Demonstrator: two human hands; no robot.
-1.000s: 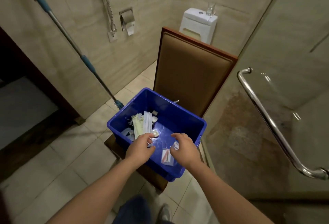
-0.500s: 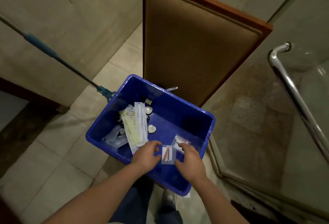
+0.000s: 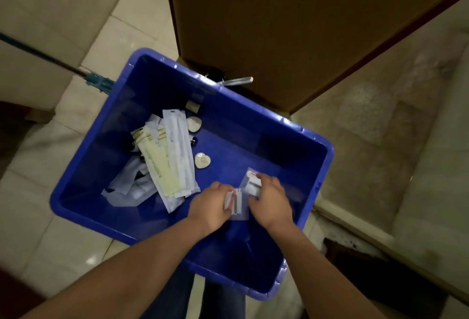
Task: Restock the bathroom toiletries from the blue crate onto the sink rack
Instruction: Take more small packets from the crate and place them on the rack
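The blue crate [image 3: 279, 125] fills the middle of the view, seen from above. Both my hands are inside it near the front. My left hand [image 3: 212, 204] pinches a small clear packet [image 3: 237, 203] with a red and grey strip. My right hand [image 3: 270, 200] has its fingers on a second small clear packet [image 3: 252, 183] just beyond the first. A pile of long white and cream sachets [image 3: 167, 158] lies at the crate's left. Two small white heart-shaped soaps [image 3: 202, 160] lie beside the pile. The sink rack is not in view.
A brown padded chair back [image 3: 291, 21] rises right behind the crate. A mop pole [image 3: 45, 58] slants in from the left down to the crate's corner. Beige floor tiles [image 3: 38, 191] lie to the left, and a shower threshold [image 3: 368, 219] runs along the right.
The view has dropped and closed in over the crate. My left hand has taken hold of the red-striped packet and my right hand has settled on the packet behind it.
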